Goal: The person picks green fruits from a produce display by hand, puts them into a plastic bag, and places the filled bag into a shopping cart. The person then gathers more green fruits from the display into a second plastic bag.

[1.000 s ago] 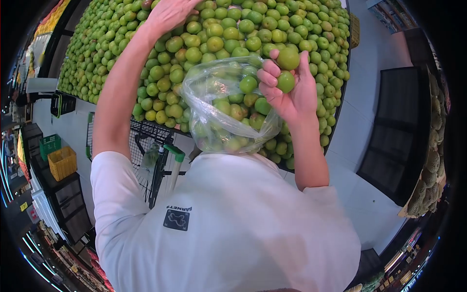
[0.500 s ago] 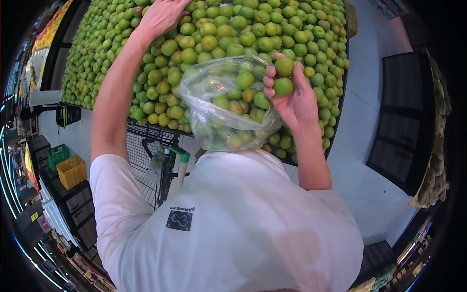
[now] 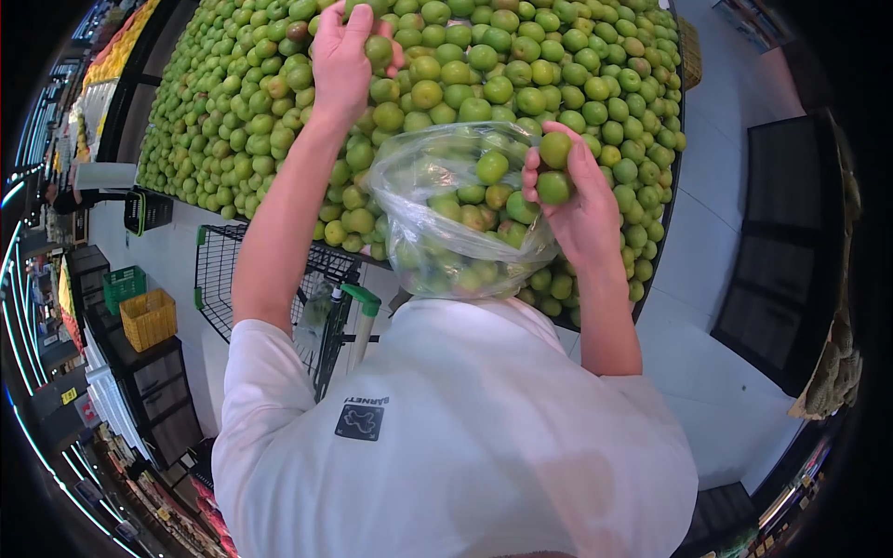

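Note:
My left hand (image 3: pixel 346 60) is up over the pile, its fingers curled around a green plum (image 3: pixel 379 51); another green fruit sits by the thumb at the top edge. Cupped at the right side of the bag, my right hand (image 3: pixel 584 200) holds two green plums, an upper one (image 3: pixel 555 149) and a lower one (image 3: pixel 554 188). The clear plastic bag (image 3: pixel 419 223) hangs wide-mouthed against my chest, with several green and reddish plums inside. Whether my right fingers also grip its rim is hidden.
A big sloped heap of green plums (image 3: pixel 233 121) fills the stand ahead. A shopping cart (image 3: pixel 219 274) stands at the left, near a green basket (image 3: pixel 124 288) and a yellow basket (image 3: pixel 149 319). A dark display cabinet (image 3: pixel 777 251) is at the right.
My left hand has turned and closed around fruit, where before it lay over the pile. My right hand keeps its two plums by the bag. The whole view has shifted slightly.

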Available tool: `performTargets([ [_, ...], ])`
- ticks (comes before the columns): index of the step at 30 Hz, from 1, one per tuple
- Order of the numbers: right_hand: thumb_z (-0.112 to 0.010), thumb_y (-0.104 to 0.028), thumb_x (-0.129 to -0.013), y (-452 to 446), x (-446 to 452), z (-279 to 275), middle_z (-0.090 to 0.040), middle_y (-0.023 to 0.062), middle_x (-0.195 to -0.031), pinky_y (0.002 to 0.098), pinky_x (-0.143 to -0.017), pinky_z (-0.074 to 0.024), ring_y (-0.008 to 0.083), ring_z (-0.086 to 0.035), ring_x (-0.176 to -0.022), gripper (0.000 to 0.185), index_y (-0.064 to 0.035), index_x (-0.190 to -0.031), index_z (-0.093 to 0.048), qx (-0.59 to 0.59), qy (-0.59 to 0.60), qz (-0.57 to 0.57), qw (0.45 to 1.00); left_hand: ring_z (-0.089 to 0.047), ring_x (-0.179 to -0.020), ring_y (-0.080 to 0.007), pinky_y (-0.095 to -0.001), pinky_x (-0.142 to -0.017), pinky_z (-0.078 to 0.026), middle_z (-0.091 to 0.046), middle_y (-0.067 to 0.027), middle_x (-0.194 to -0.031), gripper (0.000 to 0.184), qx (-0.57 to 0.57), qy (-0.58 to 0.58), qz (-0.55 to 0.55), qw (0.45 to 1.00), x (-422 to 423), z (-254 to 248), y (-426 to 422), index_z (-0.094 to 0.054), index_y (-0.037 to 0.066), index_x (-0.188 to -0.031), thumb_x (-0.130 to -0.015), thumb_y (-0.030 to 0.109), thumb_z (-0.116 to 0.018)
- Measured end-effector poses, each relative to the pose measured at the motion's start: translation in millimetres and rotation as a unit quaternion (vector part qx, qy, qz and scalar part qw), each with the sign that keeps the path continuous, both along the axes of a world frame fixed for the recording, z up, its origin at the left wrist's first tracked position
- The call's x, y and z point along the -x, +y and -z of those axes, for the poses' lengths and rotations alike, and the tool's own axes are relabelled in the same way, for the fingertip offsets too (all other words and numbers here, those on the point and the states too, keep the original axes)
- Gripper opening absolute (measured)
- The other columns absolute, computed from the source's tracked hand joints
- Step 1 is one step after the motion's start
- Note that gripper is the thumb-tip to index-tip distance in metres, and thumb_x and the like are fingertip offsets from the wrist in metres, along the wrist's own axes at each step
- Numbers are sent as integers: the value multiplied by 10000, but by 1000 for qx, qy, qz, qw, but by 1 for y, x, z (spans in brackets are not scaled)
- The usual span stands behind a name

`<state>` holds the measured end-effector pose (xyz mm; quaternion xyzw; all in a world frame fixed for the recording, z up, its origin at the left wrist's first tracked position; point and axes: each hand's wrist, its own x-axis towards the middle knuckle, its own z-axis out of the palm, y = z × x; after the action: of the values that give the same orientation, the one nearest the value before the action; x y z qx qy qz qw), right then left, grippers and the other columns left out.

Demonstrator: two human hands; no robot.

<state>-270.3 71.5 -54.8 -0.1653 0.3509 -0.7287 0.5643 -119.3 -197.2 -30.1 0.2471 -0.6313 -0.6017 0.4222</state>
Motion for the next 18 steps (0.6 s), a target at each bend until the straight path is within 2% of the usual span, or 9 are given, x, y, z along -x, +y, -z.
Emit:
performTargets([
  [3, -367, -352, -1103, 1, 0, -2, -597, 123, -1049, 313, -741, -497, 188, -588, -889, 433, -32, -1386, -439, 18, -52, -14, 998, -499, -549, -153, -225, -428, -406, -594, -136, -950, 387, -394, 183, 169, 885, -27, -14, 68, -507, -16, -1197, -1098, 328, -360],
  [7, -346, -361, -1105, 0, 0, -4, -593, 124, -1054, 318, -724, -499, 192, -587, -885, 444, -37, -1397, -429, 9, -102, -27, 994, -514, -573, -148, -224, -386, -365, -603, -133, -945, 406, -451, 238, 204, 836, -45, -13, 120, -518, -23, -1204, -1099, 332, -351],
  [10, -426, -324, -1092, -3, -4, -9, -595, 113, -1059, 313, -747, -506, 177, -588, -892, 407, -54, -1396, -435, -8, 1, -19, 1000, -610, -676, -180, -242, -493, -441, -640, -131, -1009, 340, -332, 140, 203, 910, -52, -10, 135, -527, 4, -1224, -1069, 297, -452],
  [11, -426, -324, -1092, -4, -7, -8, -595, 113, -1059, 313, -747, -506, 177, -588, -892, 407, -54, -1396, -435, -8, 4, -24, 1000, -629, -759, -190, -276, -589, -485, -643, -136, -1019, 327, -175, 0, 122, 977, -46, -11, 143, -526, -7, -1222, -1050, 270, -500],
  [12, -501, -277, -1061, -5, -10, -5, -602, 117, -1066, 323, -771, -512, 195, -601, -911, 387, -57, -1376, -459, -29, 169, -11, 985, -648, -842, -200, -311, -684, -528, -647, -140, -1030, 322, -8, -142, 35, 989, -40, -11, 148, -525, -17, -1219, -1031, 243, -547],
  [13, -576, -229, -1030, -6, -13, -4, -609, 120, -1073, 334, -795, -517, 213, -614, -930, 380, -61, -1357, -483, -48, 328, 3, 943, -652, -981, -281, -410, -856, -517, -645, -169, -1059, 345, 53, -182, 36, 981, -38, -4, 149, -509, -29, -1215, -980, 196, -622],
  [14, -576, -229, -1030, -7, -17, -5, -609, 120, -1073, 334, -795, -517, 213, -614, -930, 380, -61, -1357, -483, -47, 330, -1, 943, -652, -981, -281, -410, -856, -517, -645, -169, -1059, 345, 52, -180, 32, 982, -37, -4, 154, -509, -29, -1215, -980, 196, -622],
  [16, -685, -119, -935, -9, -23, -8, -614, 129, -1094, 353, -846, -515, 277, -629, -982, 409, -59, -1309, -531, -2, 610, 27, 792, -642, -1051, -337, -387, -906, -508, -647, -186, -1122, 361, 180, -326, 31, 928, -33, -11, 169, -499, -3, -1277, -982, 177, -606],
  [18, -701, -105, -909, -6, -27, -12, -611, 132, -1103, 375, -853, -515, 300, -620, -1002, 424, -59, -1297, -539, -5, 649, 28, 760, -593, -1118, -400, -427, -955, -480, -615, -219, -1180, 412, 184, -323, 21, 928, -36, -1, 176, -483, -2, -1302, -967, 197, -617],
])
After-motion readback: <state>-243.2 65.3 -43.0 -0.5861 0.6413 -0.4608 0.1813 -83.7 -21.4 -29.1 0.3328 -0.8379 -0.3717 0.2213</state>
